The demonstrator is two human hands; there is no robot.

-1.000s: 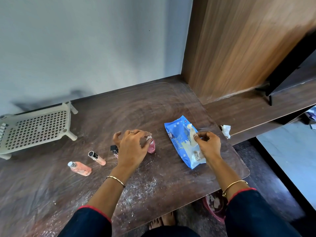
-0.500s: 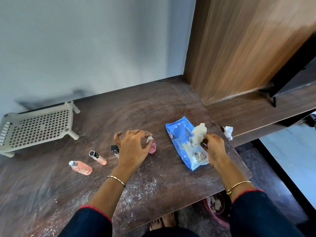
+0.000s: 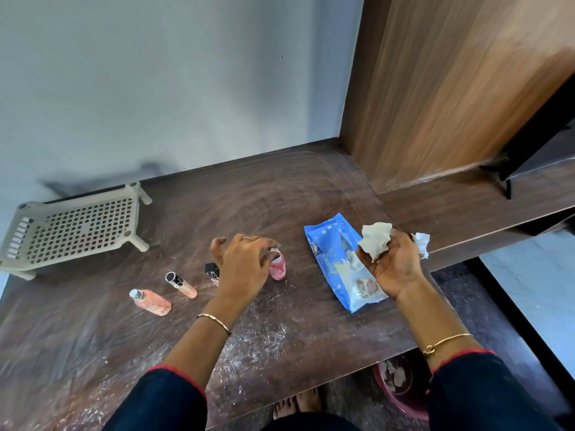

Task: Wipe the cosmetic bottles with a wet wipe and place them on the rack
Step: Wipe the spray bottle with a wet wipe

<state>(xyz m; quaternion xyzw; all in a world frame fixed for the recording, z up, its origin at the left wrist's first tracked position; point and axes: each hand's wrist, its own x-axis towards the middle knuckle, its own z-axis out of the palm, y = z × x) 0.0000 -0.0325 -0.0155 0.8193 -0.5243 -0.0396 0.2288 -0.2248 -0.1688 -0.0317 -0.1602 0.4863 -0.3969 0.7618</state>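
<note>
Up comes the right hand (image 3: 393,269), lifting a soft, crumpled wipe (image 3: 375,241) clear of the blue packet (image 3: 331,259). Left of that packet, the left hand (image 3: 241,269) pinches the small pink bottle (image 3: 278,267) by its cap; light, probably slick, better gripped around the body.

The single head camera looks forward and steeply down from above the tabletop (image 3: 280,194), close, with wide-angle bending at edges.
</note>
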